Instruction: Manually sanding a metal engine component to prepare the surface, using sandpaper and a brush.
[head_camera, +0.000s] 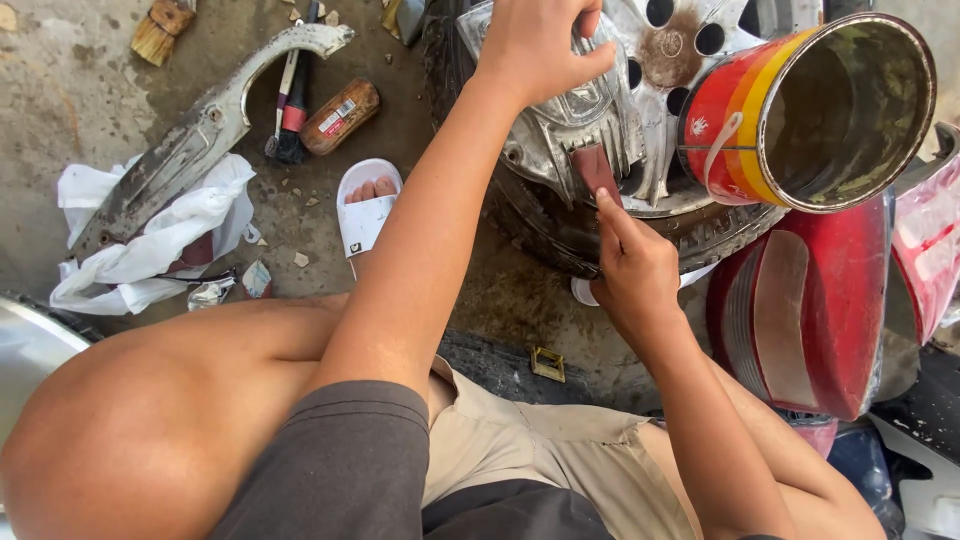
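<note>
We press a small reddish-brown sanding pad against a silver alloy wheel that lies on the concrete floor. Our right hand sits just below the pad, its fingers stretched up and pushing on the pad's near edge, so the pad lies between fingertips and metal. Our left hand clamps down on the wheel's far spoke, fingers curled over it. A red and yellow paint can (tipped on its side, mouth toward us) rests right of the wheel. On the left lie a white cloth, a grey curved panel and a brush.
</note>
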